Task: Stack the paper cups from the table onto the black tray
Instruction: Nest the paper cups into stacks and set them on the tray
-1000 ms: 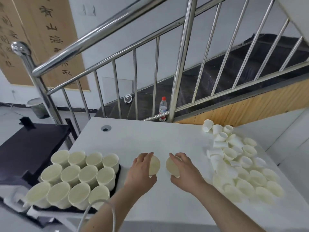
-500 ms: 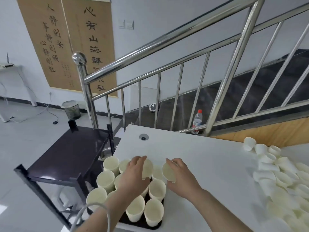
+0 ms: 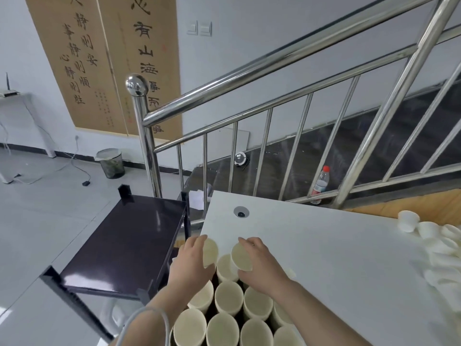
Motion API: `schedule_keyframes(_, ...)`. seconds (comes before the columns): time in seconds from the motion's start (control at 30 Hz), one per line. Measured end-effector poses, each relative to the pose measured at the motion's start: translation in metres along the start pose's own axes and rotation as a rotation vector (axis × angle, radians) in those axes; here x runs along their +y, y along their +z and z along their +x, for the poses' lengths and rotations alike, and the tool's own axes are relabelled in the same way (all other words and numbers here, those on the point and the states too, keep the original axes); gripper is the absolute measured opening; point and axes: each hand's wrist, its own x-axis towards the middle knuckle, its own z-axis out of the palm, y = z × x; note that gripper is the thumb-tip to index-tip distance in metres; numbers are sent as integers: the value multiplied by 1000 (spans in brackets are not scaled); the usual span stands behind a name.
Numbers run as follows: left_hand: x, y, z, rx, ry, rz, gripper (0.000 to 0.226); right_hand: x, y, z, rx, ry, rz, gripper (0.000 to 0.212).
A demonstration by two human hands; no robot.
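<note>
A person's left hand [image 3: 192,264] and right hand [image 3: 259,267] each hold one paper cup above the far row of cup stacks on the black tray [image 3: 240,320], at the near left corner of a white table [image 3: 324,258]. The left hand's cup [image 3: 210,252] and the right hand's cup [image 3: 241,255] are both tipped so their open mouths face the camera, their long axes leaning well off vertical. Fingers and thumb of each hand curl round the cup wall, gripping it. One open stack [image 3: 225,268] sits directly between and just below the two held cups, about equally near either hand; the stacks under the palms are hidden. Both wrists reach forward from the bottom of the frame, backs of the hands up. To drop in, each cup would likely need to be righted, base down, over a stack's mouth. The remaining loose cups [image 3: 439,245] lie heaped at the table's right edge, well apart from the tray. A dark side table [image 3: 129,245] stands to the left.
</note>
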Motion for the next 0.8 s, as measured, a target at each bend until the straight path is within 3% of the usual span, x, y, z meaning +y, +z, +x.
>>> schedule_keyframes(0.53, -39, 29, 35, -193, 30, 21, 79, -3, 39, 41, -99, 50, -111, 78)
schedule_keyframes(0.8, -44, 36, 39, -199, 55, 98, 64, 1, 47, 48, -144, 65, -184, 77)
